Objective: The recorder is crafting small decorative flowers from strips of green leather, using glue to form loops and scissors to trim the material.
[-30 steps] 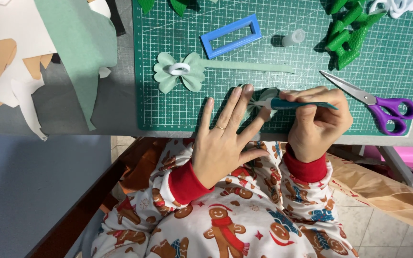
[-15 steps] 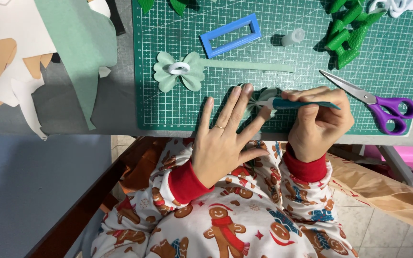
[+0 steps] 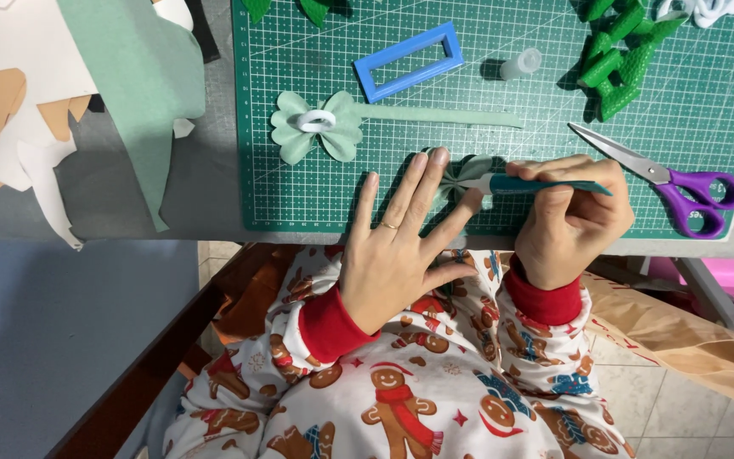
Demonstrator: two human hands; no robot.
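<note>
Pressing a pale green bow piece (image 3: pixel 460 174) flat on the green cutting mat (image 3: pixel 316 195), the left hand (image 3: pixel 401 255) lies spread, fingertips on the piece near the mat's front edge. The right hand (image 3: pixel 567 217) is closed around a teal-handled tool (image 3: pixel 537 184), its pale tip meeting the piece; whether it is a glue pen or a blade cannot be told. One bow (image 3: pixel 316 127) with a white centre ring lies finished farther up the mat, beside a long pale green strip (image 3: pixel 443 115). The second bow appears only partly made: no centre ring is on it yet. Purple-handled scissors (image 3: pixel 681 183), a blue rectangular frame (image 3: pixel 409 61) and green cut pieces (image 3: pixel 618 59) lie unused nearby.
</note>
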